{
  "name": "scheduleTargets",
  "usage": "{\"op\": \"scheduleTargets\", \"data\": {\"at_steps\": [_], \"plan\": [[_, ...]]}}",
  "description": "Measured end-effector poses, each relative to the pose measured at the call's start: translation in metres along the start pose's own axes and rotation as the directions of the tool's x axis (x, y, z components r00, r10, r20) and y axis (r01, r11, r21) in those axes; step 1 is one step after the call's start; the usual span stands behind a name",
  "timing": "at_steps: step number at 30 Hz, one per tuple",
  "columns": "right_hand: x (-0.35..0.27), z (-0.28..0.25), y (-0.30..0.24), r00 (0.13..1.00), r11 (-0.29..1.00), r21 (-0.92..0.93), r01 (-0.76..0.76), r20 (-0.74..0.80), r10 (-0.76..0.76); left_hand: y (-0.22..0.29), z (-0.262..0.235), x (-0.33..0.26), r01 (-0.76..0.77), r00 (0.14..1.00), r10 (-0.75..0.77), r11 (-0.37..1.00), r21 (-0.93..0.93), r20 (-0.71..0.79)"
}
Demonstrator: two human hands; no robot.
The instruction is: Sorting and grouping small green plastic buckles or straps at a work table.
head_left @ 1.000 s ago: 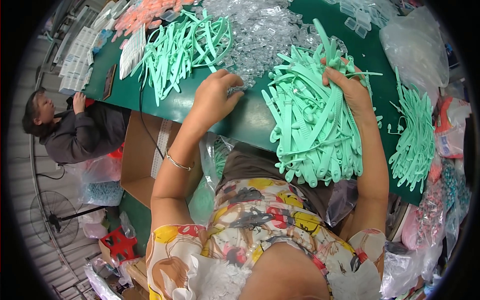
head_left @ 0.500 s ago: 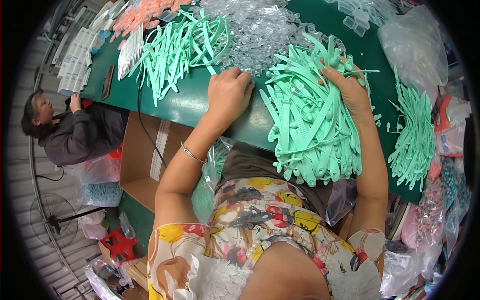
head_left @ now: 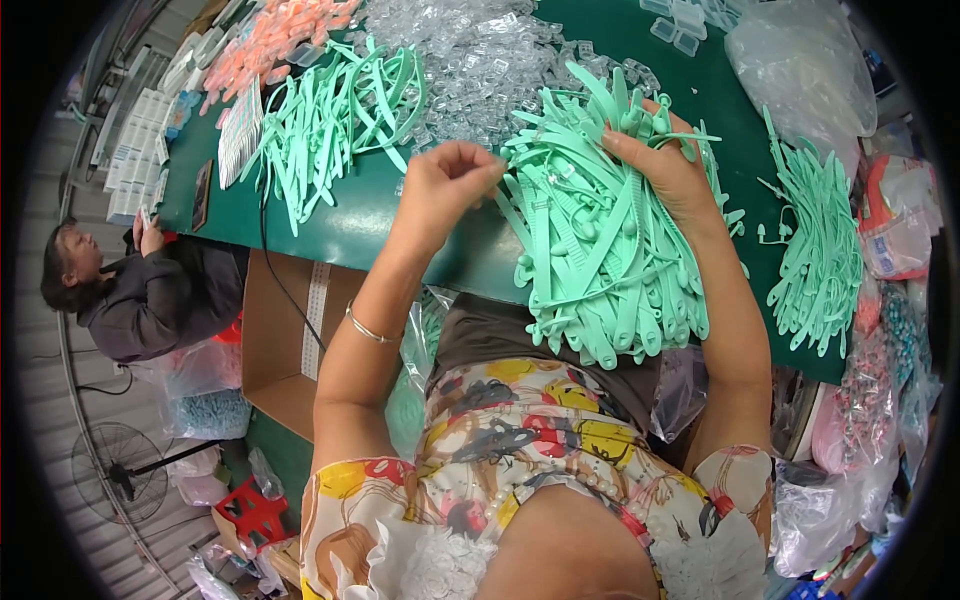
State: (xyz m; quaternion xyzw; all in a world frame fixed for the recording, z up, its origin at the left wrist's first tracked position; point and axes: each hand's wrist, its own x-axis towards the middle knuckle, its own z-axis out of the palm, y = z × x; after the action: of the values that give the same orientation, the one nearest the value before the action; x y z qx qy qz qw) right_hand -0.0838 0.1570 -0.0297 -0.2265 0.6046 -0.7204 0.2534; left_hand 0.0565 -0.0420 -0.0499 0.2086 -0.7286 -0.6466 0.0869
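A thick heap of mint-green ridged plastic straps [head_left: 610, 235] lies at the table's front edge, its lower ends over my lap. My right hand [head_left: 672, 165] reaches along the heap's right side, thumb and fingers closed round a few straps near its top. My left hand [head_left: 445, 195] is pinched shut at the heap's upper left edge; what sits between its fingertips is too small to make out. Beyond my hands spreads a big pile of small clear plastic pieces [head_left: 470, 65]. Further left lies a looser pile of mint-green straps [head_left: 325, 130].
Another bundle of green straps [head_left: 815, 250] lies at the right, below a clear plastic bag [head_left: 800, 70]. Orange pieces [head_left: 270, 45] are heaped at the far left. An open cardboard box [head_left: 280, 345] stands below the table's left edge. A co-worker [head_left: 150, 290] sits beyond it.
My left hand has lifted off the table beside the clear pieces, turning to show pinched fingertips by the strap heap. My right hand keeps its hold. The whole view has shifted slightly.
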Motion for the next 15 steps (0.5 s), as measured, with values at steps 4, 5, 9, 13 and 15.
{"op": "scheduleTargets", "data": {"at_steps": [4, 5, 9, 13, 15], "plan": [[0.004, -0.005, 0.007, 0.998, 0.993, -0.101, 0.066, 0.01, -0.065, 0.021, 0.024, 0.012, -0.016, 0.997, 0.046, 0.924, -0.382, 0.068], [0.005, -0.006, 0.007, 0.998, 0.993, -0.101, 0.065, 0.009, -0.064, 0.024, 0.029, 0.014, -0.015, 0.997, 0.045, 0.924, -0.383, 0.069], [0.006, -0.009, 0.007, 0.994, 0.98, -0.181, 0.088, 0.081, -0.075, 0.027, 0.044, 0.021, 0.002, 0.991, 0.059, 0.892, -0.452, 0.121], [0.008, -0.011, 0.019, 0.991, 0.972, -0.197, 0.132, 0.034, -0.127, 0.026, 0.047, 0.022, -0.029, 0.991, 0.082, 0.902, -0.43, 0.105], [0.008, -0.011, 0.02, 0.99, 0.97, -0.2, 0.138, 0.034, -0.134, 0.026, 0.048, 0.022, -0.035, 0.992, 0.084, 0.905, -0.423, 0.097]]}}
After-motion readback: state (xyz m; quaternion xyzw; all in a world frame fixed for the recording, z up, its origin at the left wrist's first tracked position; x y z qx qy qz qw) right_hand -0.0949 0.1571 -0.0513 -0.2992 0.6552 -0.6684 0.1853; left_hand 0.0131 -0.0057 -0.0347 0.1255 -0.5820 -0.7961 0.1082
